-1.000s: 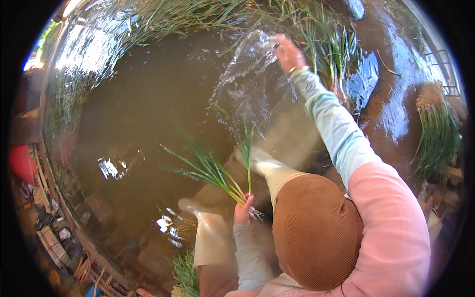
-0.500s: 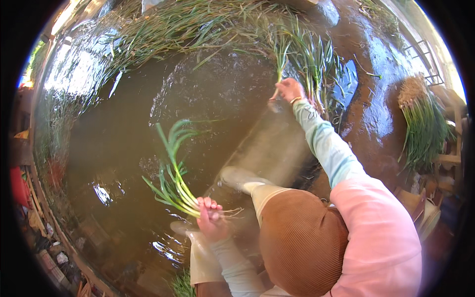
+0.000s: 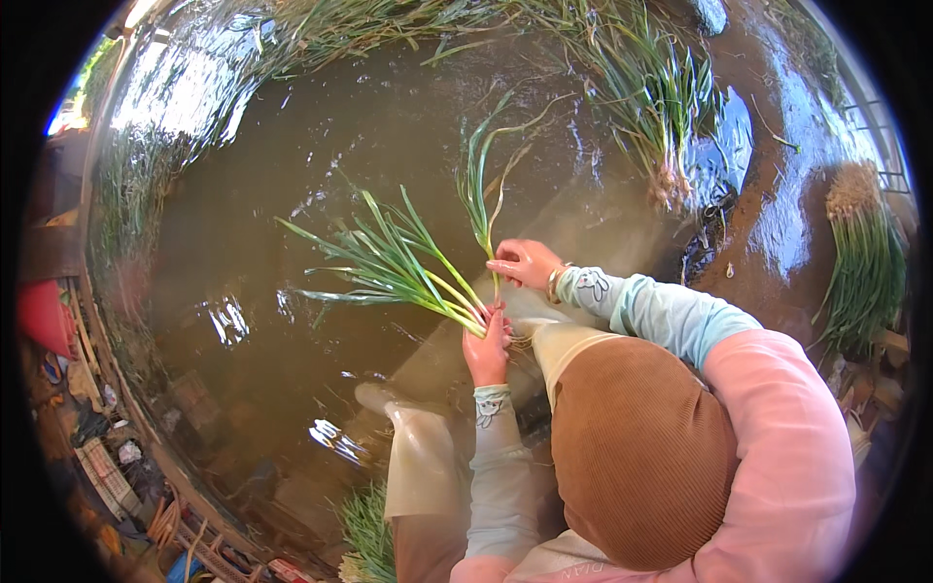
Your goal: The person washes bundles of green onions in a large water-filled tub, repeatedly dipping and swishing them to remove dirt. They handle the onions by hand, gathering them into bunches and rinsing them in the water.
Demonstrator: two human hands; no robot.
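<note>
My left hand (image 3: 487,352) grips a bunch of green onions (image 3: 432,282) by the white root ends, its long leaves fanning out to the upper left over brown, murky water (image 3: 262,214). My right hand (image 3: 525,262), just above it, pinches a separate green onion stalk (image 3: 478,199) near its base, leaves pointing up and some yellowed, held beside the bunch. Both hands are over the water, close to my knees. A brown corduroy-covered knee (image 3: 637,452) is below my right arm, and a pale boot (image 3: 428,457) is in the water beside my left forearm.
Loose long leaves (image 3: 350,24) float along the far and left edges. A pile of green onions (image 3: 661,117) lies upper right, and a bundle with roots (image 3: 865,262) lies further right on the wet ground. More greens (image 3: 364,534) sit at the bottom. Clutter and a red object (image 3: 44,316) line the left.
My right hand has moved from the pile at upper right down and left, bringing a stalk beside the bunch. My left hand has moved up and right with the bunch.
</note>
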